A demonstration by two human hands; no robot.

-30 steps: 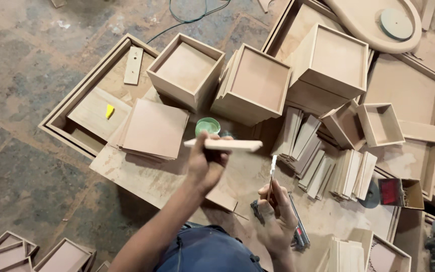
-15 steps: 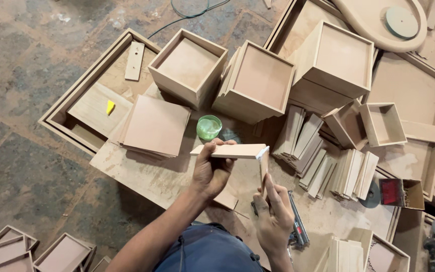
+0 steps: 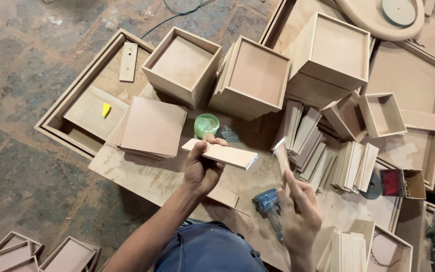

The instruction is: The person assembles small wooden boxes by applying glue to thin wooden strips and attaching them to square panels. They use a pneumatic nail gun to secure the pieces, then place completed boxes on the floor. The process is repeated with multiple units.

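Note:
My left hand (image 3: 201, 168) grips a flat rectangular wooden board (image 3: 221, 153) by its left end and holds it level above the work board. My right hand (image 3: 299, 214) holds a thin stick or brush (image 3: 282, 158) upright, its tip just right of the board's free end and apart from it. A small green container (image 3: 206, 125) stands just beyond the left hand. A blue power tool (image 3: 269, 207) lies on the work board between my two hands.
Open wooden boxes (image 3: 182, 63) (image 3: 254, 75) (image 3: 333, 50) stand at the back. A stack of square panels (image 3: 149, 126) lies at left, and several cut slats (image 3: 310, 146) at right. A small open red box (image 3: 401, 182) sits far right. Stone floor (image 3: 26, 75) lies left.
The left hand has tilted and lowered the board slightly. The right hand has drawn the stick away from the board's right end and lifted it to the right.

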